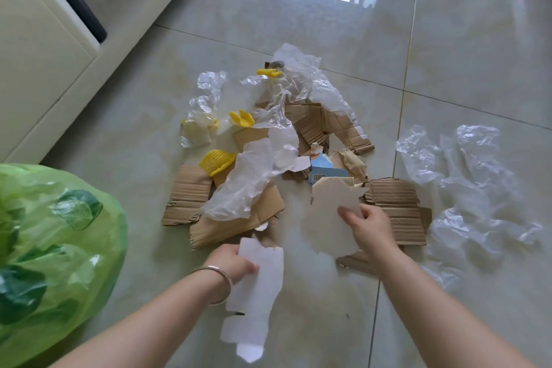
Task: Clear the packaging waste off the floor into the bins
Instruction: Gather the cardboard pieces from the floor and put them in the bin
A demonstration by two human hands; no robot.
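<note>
Two hands, each grasping one item: left hand (231, 260) white paper strip (255, 299), right hand (369, 225) torn card sheet (331, 215). Four yellow foam nets (216, 161). One green bag (44, 248), lower left. Glossy tiled floor (328, 323).

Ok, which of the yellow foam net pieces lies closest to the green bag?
The ribbed yellow net resting on the brown cardboard flap, lowest and leftmost of the three. The other two sit farther up the pile among clear plastic, well away from the green bag.
</note>
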